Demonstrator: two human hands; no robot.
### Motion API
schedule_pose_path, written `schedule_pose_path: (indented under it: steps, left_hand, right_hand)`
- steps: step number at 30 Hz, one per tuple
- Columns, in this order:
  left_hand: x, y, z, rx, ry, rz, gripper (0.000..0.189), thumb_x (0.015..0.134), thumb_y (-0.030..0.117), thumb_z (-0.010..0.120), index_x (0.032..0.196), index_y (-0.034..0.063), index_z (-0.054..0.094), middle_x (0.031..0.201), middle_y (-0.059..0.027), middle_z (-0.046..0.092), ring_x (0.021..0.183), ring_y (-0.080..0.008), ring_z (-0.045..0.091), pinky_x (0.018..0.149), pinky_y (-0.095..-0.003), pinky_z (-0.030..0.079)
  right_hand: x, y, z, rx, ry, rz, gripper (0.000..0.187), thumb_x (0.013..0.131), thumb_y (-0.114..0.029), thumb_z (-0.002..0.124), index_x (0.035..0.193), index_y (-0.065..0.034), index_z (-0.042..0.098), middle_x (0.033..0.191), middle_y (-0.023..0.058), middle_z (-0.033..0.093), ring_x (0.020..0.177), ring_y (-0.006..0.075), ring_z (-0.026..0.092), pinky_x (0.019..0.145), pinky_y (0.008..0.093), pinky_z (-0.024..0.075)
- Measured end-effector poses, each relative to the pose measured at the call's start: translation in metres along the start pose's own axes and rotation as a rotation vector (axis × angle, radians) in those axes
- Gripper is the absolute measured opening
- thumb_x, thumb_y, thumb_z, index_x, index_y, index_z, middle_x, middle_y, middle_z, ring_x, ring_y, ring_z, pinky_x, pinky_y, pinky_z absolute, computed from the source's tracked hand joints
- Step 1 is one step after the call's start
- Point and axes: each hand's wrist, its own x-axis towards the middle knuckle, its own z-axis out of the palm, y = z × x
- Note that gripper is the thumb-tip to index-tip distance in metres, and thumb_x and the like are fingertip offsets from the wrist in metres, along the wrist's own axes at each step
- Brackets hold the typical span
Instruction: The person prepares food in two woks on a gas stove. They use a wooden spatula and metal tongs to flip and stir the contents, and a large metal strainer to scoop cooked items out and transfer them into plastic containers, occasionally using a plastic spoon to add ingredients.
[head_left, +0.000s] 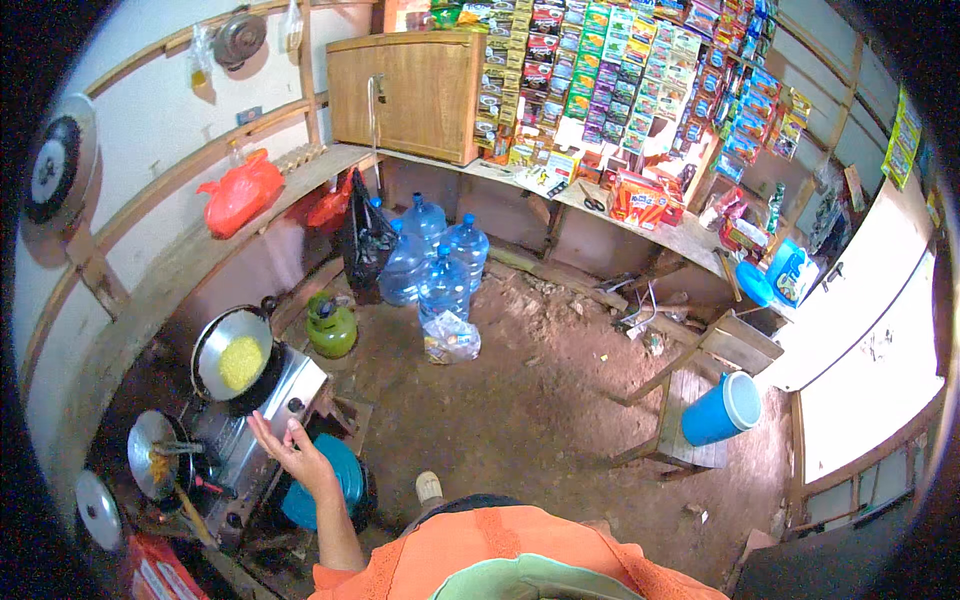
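My left hand (298, 452) reaches over the front edge of a two-burner gas stove (253, 439), its fingers apart and nothing in them. The stove's nearer control knob (297, 406) is just beyond my fingertips. On the far burner sits a metal wok (212, 352) with yellow food (241, 363) in its bottom. A second metal pan (142, 454) on the other burner holds some brown food and a metal utensil (178, 448); a wooden handle (193, 515) sticks out beside it. My right hand is out of view.
A green gas cylinder (331, 328) and several blue water jugs (444, 289) stand on the earth floor. A teal basin (324, 484) is below the stove. A wooden chair (694, 409) at right bears a blue container (716, 411). A shelf (574, 193) with goods runs along the wall.
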Motion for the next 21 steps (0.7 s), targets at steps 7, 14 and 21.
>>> schedule_pose_path:
  steps: [7, 14, 21]
  left_hand:
    - [0.045, -0.020, 0.055, -0.077, -0.039, -0.001, 0.051, 0.084, 0.021, 0.045, 0.127, 0.0043, 0.025, 0.134, -0.0103, 0.019, 0.118, -0.0239, 0.028, 0.089, -0.0372, 0.029]
    - [0.083, -0.027, 0.094, -0.093, -0.124, 0.001, 0.050, 0.084, 0.021, 0.045, 0.127, 0.0041, 0.027, 0.134, -0.0102, 0.019, 0.118, -0.0245, 0.028, 0.091, -0.0354, 0.028]
    - [0.104, -0.034, 0.122, -0.121, -0.210, 0.024, 0.047, 0.084, 0.015, 0.044, 0.126, 0.0027, 0.027, 0.134, -0.0100, 0.019, 0.118, -0.0231, 0.029, 0.087, -0.0324, 0.032]
  right_hand:
    - [0.009, -0.048, -0.120, 0.437, -0.013, 0.133, 0.019, 0.066, -0.028, 0.052, 0.060, -0.0108, 0.058, 0.064, 0.0056, 0.060, 0.056, 0.0203, 0.055, 0.046, 0.0405, 0.0391]
    - [0.068, -0.066, -0.129, 0.153, 0.107, 0.079, 0.025, 0.068, -0.035, 0.052, 0.076, -0.0141, 0.063, 0.080, 0.0076, 0.061, 0.077, 0.0238, 0.059, 0.063, 0.0372, 0.0473]
    - [0.082, -0.105, -0.151, 0.201, 0.016, 0.170, 0.020, 0.068, -0.035, 0.053, 0.065, -0.0168, 0.061, 0.068, 0.0058, 0.060, 0.062, 0.0233, 0.058, 0.052, 0.0396, 0.0439]
